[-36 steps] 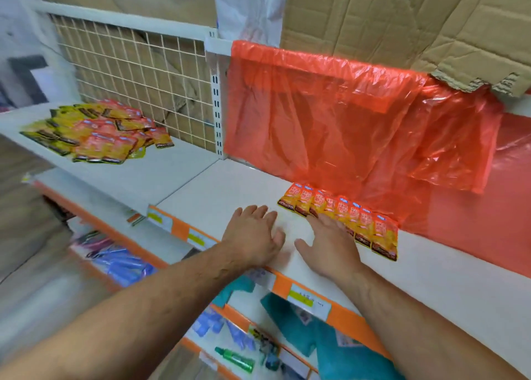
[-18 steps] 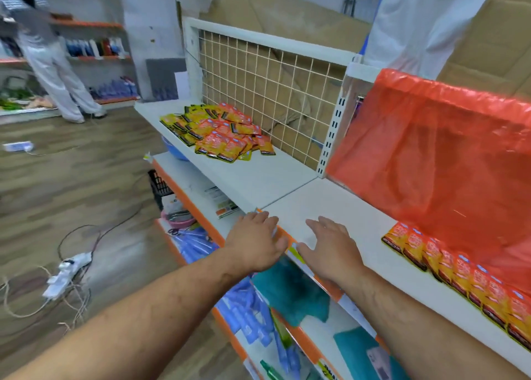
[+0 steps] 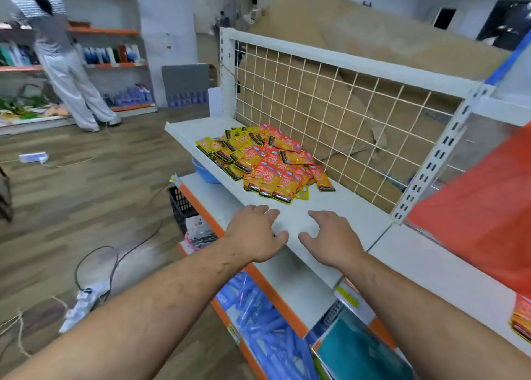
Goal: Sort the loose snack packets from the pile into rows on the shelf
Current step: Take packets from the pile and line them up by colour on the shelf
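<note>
White shelf (image 3: 339, 207) holds the pile (image 3: 264, 164). Just before it, our left hand (image 3: 255, 236) and right hand (image 3: 330, 238) hover empty, fingers loose. Next we grab packets.

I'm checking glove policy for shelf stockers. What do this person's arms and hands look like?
The left hand and right hand are bare: no gloves, and no ring, watch or wristband shows. The left forearm and right forearm are bare too; no sleeve reaches into view.
</note>
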Demonstrator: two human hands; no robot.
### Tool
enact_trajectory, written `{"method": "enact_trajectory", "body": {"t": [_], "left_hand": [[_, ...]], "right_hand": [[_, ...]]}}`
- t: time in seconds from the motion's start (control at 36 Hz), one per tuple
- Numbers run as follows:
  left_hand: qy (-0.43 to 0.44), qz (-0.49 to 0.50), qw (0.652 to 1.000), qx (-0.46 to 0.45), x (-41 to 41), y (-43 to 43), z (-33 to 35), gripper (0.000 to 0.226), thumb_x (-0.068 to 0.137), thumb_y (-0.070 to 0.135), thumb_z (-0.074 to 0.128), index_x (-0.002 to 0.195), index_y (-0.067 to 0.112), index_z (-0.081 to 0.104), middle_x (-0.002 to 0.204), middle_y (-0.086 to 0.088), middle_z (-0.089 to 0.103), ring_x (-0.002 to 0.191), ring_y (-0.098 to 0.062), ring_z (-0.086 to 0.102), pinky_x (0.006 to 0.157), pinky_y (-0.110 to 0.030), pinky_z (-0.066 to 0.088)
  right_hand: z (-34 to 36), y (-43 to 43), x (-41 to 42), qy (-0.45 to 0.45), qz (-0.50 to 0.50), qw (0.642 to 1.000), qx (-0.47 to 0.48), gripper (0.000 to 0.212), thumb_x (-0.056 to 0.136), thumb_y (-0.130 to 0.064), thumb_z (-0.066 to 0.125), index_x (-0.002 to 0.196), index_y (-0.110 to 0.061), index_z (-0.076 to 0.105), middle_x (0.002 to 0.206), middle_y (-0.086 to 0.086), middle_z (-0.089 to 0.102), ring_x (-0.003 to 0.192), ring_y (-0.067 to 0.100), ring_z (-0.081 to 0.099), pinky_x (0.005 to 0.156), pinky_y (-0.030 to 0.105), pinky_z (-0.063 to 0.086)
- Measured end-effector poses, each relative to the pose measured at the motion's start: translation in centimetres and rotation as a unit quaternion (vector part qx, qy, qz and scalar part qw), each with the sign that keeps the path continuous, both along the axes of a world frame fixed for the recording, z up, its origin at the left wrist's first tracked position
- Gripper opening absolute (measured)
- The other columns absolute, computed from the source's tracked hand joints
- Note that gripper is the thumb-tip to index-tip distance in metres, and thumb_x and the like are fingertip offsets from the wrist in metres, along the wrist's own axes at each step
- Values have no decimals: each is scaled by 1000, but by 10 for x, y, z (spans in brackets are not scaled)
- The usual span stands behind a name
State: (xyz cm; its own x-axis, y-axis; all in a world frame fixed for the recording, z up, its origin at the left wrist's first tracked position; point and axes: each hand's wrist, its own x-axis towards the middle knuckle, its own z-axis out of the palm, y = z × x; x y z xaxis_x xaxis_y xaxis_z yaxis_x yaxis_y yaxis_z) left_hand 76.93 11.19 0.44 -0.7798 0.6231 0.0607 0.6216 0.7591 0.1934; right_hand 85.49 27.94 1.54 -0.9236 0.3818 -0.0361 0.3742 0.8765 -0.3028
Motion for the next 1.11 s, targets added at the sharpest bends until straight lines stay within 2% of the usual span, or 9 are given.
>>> {"method": "enact_trajectory", "body": {"t": [0.19,0.31,0.39,0.44,0.56,0.67,0.86,1.0,1.11], "left_hand": [[-13,2,1000,1,-59,15,-13,65,90,60,39,145,26,42,149,-2,44,134,-26,39,111,-40,32],[-30,4,999,12,-92,30,-20,57,93,54,44,140,21,45,140,-4,51,128,-27,44,105,-37,39],[-62,28,997,29,-118,42,-22,52,94,47,48,137,18,48,134,-5,53,125,-26,45,98,-36,44],[-74,48,995,41,-134,52,-23,47,93,43,50,132,17,51,127,-6,55,121,-26,49,92,-35,47],[-89,85,991,48,-160,69,-27,40,90,43,54,117,13,52,114,-10,54,110,-29,52,84,-37,47],[-80,123,988,49,-174,79,-34,48,91,46,56,122,10,47,121,-11,50,112,-27,49,87,-35,44],[-77,149,986,27,-187,87,-39,62,86,50,65,127,8,42,130,-14,45,120,-31,47,91,-39,45],[-119,159,979,57,-190,91,-36,57,86,39,70,123,8,40,117,-12,62,107,-32,61,79,-37,48],[-132,152,977,68,-189,91,-34,51,87,33,69,120,7,40,110,-13,65,102,-33,63,74,-36,47]], "right_hand": [[-6,9,-67,-7,2,1000,-1,63,89,-52,56,146,-28,43,150,1,42,137,25,38,107,39,40],[-15,20,-107,-5,-4,1000,-18,55,90,-50,57,138,-25,51,141,5,48,128,26,45,98,38,45],[-22,30,-140,-2,-15,999,-49,48,90,-50,56,124,-16,56,127,7,55,111,27,57,85,37,50],[-27,37,-160,0,-25,997,-74,53,88,-53,57,124,-14,54,121,8,59,105,28,59,79,36,50],[-36,48,-189,9,-56,991,-119,69,86,-56,62,135,-12,43,127,9,58,115,32,58,83,35,47],[-44,53,-204,11,-93,987,-128,75,80,-61,68,128,-10,40,124,11,58,113,33,59,79,35,45],[-53,55,-216,0,-111,988,-107,77,78,-56,73,128,-12,33,122,10,59,110,33,60,78,35,44],[-51,54,-215,2,-122,986,-117,83,79,-53,73,135,-12,28,124,7,61,112,31,61,81,35,46],[-48,51,-213,-15,-140,984,-109,81,79,-56,72,132,-8,35,122,8,63,112,31,62,80,34,47]]}}
